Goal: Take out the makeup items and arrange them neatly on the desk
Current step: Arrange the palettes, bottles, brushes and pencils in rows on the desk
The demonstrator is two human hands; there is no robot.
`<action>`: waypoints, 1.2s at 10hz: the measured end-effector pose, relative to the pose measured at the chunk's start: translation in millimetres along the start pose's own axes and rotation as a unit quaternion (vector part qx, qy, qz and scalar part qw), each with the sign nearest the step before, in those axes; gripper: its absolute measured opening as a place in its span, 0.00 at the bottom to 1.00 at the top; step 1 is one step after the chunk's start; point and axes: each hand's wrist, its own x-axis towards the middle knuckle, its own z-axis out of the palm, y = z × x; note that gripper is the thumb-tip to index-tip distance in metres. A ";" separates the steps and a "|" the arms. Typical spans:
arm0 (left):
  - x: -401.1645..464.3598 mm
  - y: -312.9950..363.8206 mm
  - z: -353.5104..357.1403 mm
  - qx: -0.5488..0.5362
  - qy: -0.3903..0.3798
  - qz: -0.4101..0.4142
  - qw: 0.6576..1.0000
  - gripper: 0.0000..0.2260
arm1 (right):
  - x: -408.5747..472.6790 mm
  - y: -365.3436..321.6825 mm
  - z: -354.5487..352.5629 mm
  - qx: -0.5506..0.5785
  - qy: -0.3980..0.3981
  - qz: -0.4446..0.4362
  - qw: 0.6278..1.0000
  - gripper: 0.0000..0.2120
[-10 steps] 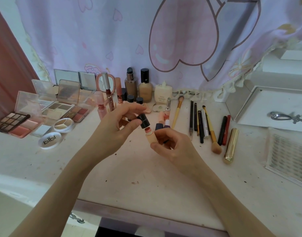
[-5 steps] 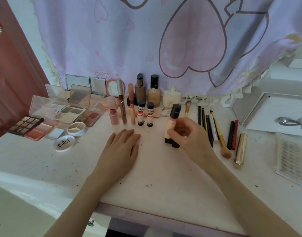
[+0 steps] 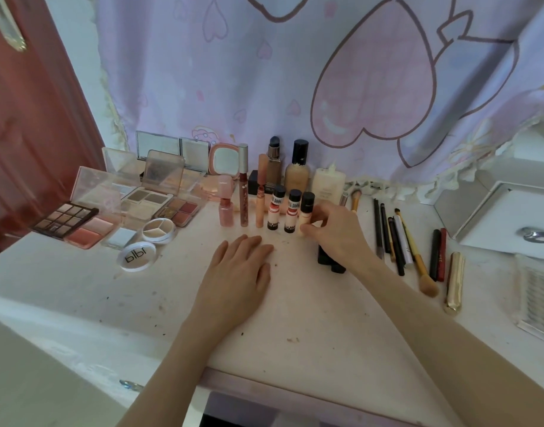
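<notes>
Moved since half a second ago: the right hand (image 3: 332, 232) has carried the small black-capped concealer tube (image 3: 306, 211) leftward, away from the brushes, and now sets it upright at the right end of the standing row, just beside the two labelled black-capped tubes (image 3: 285, 211). A second ago both hands held this tube in the air, cap being fitted; the cap is now on. Thumb and fingers remain pinched round the tube's lower body, and its base appears to touch the desk (image 3: 295, 318), though the fingers hide the contact. Two dark items (image 3: 331, 261) lie on the desk under the right wrist; their type cannot be made out.

The left hand (image 3: 237, 272) lies flat on the desk, palm down, fingers straight and relaxed, holding nothing, as it did half a second ago.

Elsewhere the layout is orderly: open palettes (image 3: 116, 211) and round compacts (image 3: 135, 255) at left, foundation bottles (image 3: 297, 167) behind the row, pencils and brushes (image 3: 397, 241) laid parallel at right, a gold tube (image 3: 454, 282) beyond them.

Judgement: placement of this tube is nearly complete; release remains. The row is tight, so a careless release could topple the neighbouring tubes. The dark items under the wrist look unplaced and likely come next
</notes>
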 end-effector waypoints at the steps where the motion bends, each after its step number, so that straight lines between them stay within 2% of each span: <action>1: -0.4 0.1 -0.6 -0.005 0.002 -0.001 1.000 0.19 | 0.7 1.4 3.0 -0.005 -0.001 -0.001 1.000 0.08; 7: 0.1 0.9 -2.4 -0.014 0.005 -0.004 1.000 0.18 | -7.9 -0.3 2.8 -0.005 0.018 0.001 1.000 0.08; 9: 1.0 -4.2 -4.1 -0.039 0.000 -0.001 0.999 0.17 | -40.2 5.3 -19.8 -0.032 0.066 -0.031 0.997 0.10; 10: 0.9 -4.4 -5.0 -0.043 -0.003 0.002 0.999 0.17 | -56.2 19.6 -44.5 -0.042 0.091 -0.033 0.994 0.07; 12: -1.9 4.1 -9.5 -0.035 0.035 0.021 0.999 0.12 | -65.9 65.3 -95.0 -0.074 0.099 0.064 0.990 0.06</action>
